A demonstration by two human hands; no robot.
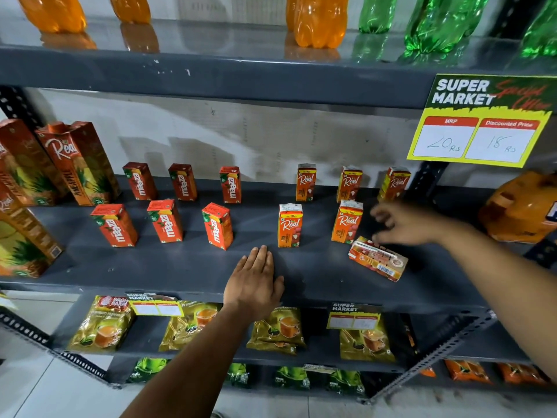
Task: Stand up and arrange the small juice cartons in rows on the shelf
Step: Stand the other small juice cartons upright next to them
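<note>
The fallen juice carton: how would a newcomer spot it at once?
Look at the grey middle shelf, below the yellow price sign. At its right front lies the fallen carton, just under the right hand. It alone lies on its side; every neighbouring small carton stands upright.

Left hand (256,285): palm down, fingers straight, together, pointing to the far side; flat and empty.
Left forearm: bare, extends from the near edge up to the wrist.
Right hand (404,223): blurred, fingers spread and slightly curled, pointing left; holds nothing.
Right forearm: bare, enters from the near right, angled to the far left.
</note>
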